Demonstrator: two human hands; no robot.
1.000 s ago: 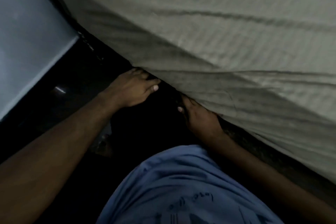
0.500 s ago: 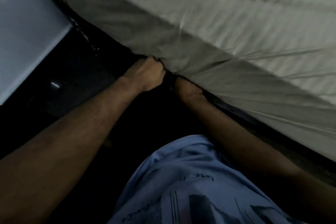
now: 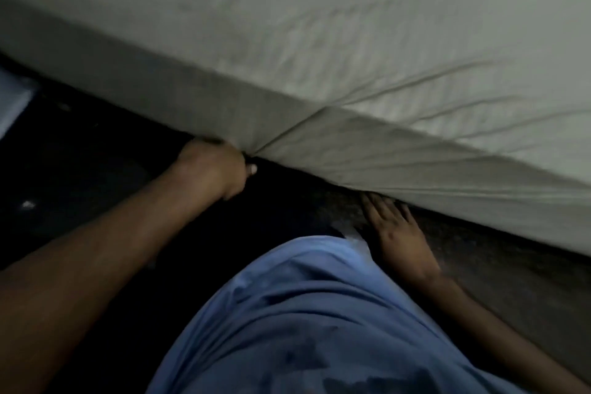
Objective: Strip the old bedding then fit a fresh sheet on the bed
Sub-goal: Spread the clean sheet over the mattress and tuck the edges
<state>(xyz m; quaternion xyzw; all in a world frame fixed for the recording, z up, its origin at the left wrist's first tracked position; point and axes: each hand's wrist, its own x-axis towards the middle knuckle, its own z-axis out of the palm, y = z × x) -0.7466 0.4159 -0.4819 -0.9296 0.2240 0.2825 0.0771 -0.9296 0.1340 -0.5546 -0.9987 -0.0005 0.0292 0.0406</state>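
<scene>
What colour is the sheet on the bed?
The sheet is a pale greyish beige, seen in the head view.

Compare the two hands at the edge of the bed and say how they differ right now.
The left hand is curled into a fist, gripping the sheet at its lower edge; the right hand lies open and flat, fingers spread. Creases in the sheet fan out from the left hand, none from the right. The left hand sits further along the bed edge, the right nearer the body. Both are bare and at the sheet's bottom edge.
</scene>
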